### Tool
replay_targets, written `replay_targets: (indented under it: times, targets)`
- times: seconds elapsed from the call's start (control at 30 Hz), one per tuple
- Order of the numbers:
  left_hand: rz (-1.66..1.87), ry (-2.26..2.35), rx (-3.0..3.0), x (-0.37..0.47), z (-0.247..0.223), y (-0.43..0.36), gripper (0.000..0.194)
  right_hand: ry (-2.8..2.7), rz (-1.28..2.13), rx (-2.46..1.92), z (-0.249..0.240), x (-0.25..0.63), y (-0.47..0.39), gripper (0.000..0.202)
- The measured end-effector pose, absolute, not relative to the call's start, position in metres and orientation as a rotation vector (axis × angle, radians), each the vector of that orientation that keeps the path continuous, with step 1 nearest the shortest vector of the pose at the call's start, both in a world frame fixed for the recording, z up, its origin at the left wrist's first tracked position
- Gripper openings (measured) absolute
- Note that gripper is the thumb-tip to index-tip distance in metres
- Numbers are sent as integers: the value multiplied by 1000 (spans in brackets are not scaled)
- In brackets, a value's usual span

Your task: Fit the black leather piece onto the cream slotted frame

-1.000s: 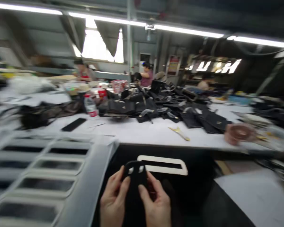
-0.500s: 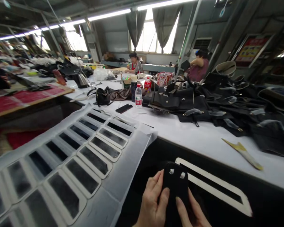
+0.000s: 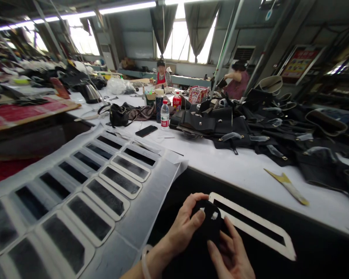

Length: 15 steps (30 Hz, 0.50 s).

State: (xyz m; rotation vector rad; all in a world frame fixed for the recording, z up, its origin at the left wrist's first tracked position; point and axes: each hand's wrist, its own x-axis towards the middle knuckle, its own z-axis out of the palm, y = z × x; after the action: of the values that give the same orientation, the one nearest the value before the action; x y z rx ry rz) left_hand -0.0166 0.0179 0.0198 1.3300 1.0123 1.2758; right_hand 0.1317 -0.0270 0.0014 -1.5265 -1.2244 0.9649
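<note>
A water bottle point(image 3: 164, 114), phone point(image 3: 146, 131) and black bags point(image 3: 209, 123) crowd the white table point(image 3: 235, 166)

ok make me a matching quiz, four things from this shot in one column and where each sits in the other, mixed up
Things:
1. black piece
2. water bottle
3. phone
4. yellow scrap

Places:
A. lying flat on the white table, left of the bottle
B. between the left hand and right hand
C. on the white table at the right, near the dark bags
D. standing upright on the white table by the bag parts

Pairs: 1-B, 2-D, 3-A, 4-C
</note>
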Motion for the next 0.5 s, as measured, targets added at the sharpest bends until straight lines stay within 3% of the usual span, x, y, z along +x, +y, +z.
replay_targets:
  times: [0.17,0.33,0.5]
  targets:
    - [1329,927,1303,-7,23,13,60,-1870,388,-1380,27,148,12,44]
    - [1343,942,1292,-3,20,8,65,-1940,26,-1104,34,144,19,12]
    - [1345,941,1269,-4,13,11,67,-1888,40,-981,31,140,-2,21]
